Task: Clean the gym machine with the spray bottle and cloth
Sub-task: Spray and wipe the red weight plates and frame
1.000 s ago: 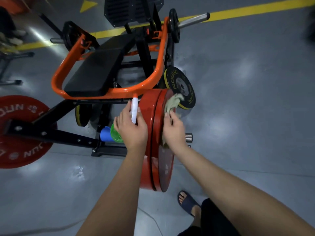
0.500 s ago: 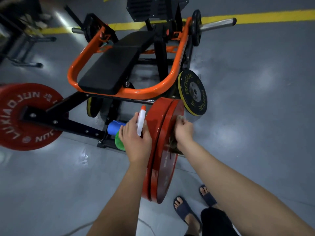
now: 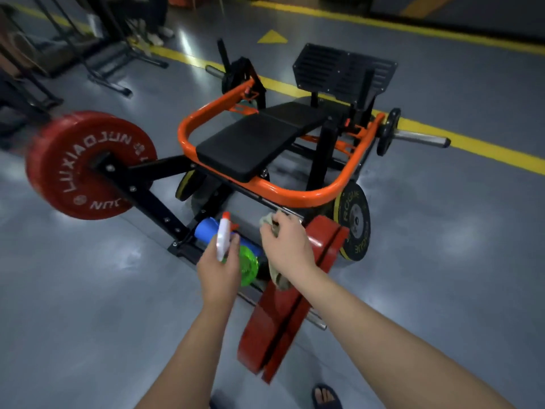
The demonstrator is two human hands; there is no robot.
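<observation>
The gym machine has an orange tube frame (image 3: 298, 196) around a black padded seat (image 3: 253, 143). My left hand (image 3: 219, 270) grips the spray bottle (image 3: 236, 255), which has a white trigger head, a red nozzle tip and a green body. My right hand (image 3: 287, 246) holds a beige cloth (image 3: 277, 277) crumpled in its fingers, just left of the pair of red weight plates (image 3: 283, 305) standing on edge. The cloth hangs below the hand and pokes out above it.
A red LUXIAOJUN plate (image 3: 85, 166) sits on the machine's left arm. A black and yellow ROGUE plate (image 3: 355, 222) stands behind the red pair. A blue roller (image 3: 206, 228) lies under the frame. A bare bar sleeve (image 3: 421, 140) sticks out right. My sandalled foot (image 3: 326, 397) is below.
My right hand has come off the face of the red plates with the cloth and moved left over their rim. The view has swung, and the left hand still grips the bottle.
</observation>
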